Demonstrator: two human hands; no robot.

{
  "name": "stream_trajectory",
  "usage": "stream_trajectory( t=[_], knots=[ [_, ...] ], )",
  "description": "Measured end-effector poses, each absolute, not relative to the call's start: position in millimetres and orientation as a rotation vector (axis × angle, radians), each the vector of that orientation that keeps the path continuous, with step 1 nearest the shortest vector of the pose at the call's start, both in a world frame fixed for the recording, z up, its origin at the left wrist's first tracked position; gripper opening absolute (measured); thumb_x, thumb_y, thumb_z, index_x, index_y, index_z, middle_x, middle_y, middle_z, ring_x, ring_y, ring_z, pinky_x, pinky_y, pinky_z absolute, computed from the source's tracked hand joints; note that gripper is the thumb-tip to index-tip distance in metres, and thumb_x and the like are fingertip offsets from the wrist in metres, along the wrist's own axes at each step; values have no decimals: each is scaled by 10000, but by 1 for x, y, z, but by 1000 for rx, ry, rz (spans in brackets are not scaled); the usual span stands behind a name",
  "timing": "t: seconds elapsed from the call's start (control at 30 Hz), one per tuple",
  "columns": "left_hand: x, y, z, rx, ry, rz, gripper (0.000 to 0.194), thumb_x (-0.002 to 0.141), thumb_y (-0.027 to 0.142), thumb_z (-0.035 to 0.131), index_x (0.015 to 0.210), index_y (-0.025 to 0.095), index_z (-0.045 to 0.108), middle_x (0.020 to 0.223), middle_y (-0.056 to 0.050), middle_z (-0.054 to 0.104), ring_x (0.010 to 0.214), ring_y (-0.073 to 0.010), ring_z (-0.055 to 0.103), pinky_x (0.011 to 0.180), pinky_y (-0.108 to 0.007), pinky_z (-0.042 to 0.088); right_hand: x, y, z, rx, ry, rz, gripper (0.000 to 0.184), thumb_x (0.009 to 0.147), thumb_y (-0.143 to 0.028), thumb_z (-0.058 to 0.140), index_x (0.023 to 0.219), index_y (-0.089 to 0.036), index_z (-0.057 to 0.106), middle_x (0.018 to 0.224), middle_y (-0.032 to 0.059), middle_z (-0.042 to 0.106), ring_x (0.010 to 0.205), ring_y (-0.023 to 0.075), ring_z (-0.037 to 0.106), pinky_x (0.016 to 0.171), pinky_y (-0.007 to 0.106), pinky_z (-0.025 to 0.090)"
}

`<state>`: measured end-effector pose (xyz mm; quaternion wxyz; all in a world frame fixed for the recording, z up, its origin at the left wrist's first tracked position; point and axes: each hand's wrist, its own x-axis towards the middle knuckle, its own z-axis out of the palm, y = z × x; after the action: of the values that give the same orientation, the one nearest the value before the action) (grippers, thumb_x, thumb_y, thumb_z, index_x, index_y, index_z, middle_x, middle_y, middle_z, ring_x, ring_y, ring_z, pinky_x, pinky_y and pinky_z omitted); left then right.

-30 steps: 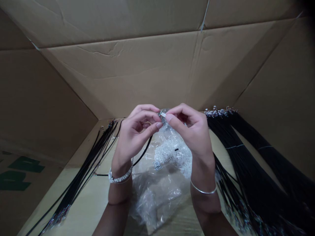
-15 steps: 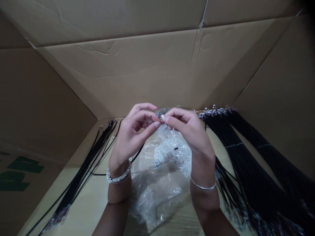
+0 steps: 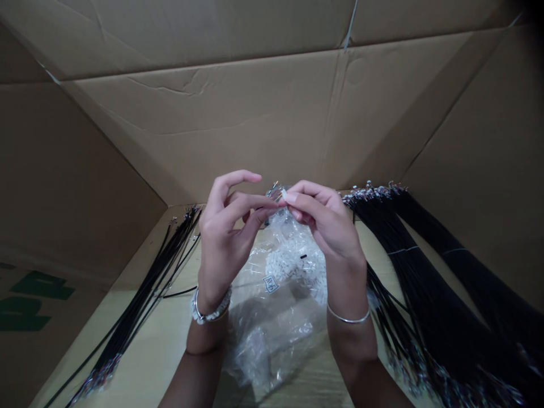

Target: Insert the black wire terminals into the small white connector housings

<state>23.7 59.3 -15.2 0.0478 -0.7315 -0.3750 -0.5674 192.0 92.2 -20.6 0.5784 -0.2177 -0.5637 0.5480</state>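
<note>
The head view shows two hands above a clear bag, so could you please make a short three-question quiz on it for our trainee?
1. Multiple choice: which pinches the white piece between thumb and forefinger?
A) left hand
B) right hand
C) neither

2. True or false: in the picture, the label lies left of the black bit.

3. Fill in the gap: the larger mass of cables lies to the ____ of the bag.

Key: 1. B; 2. true; 3. right.
</note>
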Motion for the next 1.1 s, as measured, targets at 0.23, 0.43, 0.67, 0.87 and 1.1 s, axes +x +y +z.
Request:
stream_trajectory(
  t=[0.23, 0.43, 0.67, 0.87, 1.1],
  knots=[
    [23, 56, -14, -2215, -1190, -1709, 118, 921, 167, 735, 959, 270, 776, 1228, -31, 646, 1135, -230, 617, 786, -321, 545, 192, 94, -23, -481, -1345, 1285, 156, 900, -320, 764, 783, -217, 762, 666, -38, 569, 614, 103, 432, 624, 257, 382],
    [27, 54, -15, -2223, -1245, -1714, 86, 954, 211, 697, 1010, 250, 749, 1261, -53, 621, 1086, -214, 616, 743, -310, 556, 192, 95, -23, -462, -1344, 1271, 146, 905, -313, 760, 792, -221, 760, 670, -37, 568, 620, 107, 434, 617, 257, 376],
    [29, 52, -15, -2239, -1295, -1818, 63, 960, 220, 696, 1015, 237, 723, 1263, -55, 602, 1010, -177, 613, 773, -318, 535, 192, 95, -24, -426, -1383, 1261, 145, 933, -325, 737, 833, -220, 747, 687, -42, 569, 637, 102, 461, 659, 255, 411],
    [31, 51, -15, -2197, -1316, -1888, 45, 950, 248, 712, 984, 225, 730, 1233, -60, 606, 969, -174, 606, 737, -324, 519, 193, 97, -27, -394, -1445, 1270, 144, 936, -354, 739, 870, -226, 732, 710, -42, 584, 673, 111, 503, 701, 262, 434],
    [31, 52, -15, -2175, -1310, -1896, 40, 949, 233, 711, 981, 216, 725, 1221, -66, 609, 973, -178, 608, 720, -325, 517, 192, 99, -29, -367, -1426, 1323, 122, 939, -330, 741, 884, -223, 730, 699, -41, 579, 698, 113, 523, 702, 257, 419]
  ],
)
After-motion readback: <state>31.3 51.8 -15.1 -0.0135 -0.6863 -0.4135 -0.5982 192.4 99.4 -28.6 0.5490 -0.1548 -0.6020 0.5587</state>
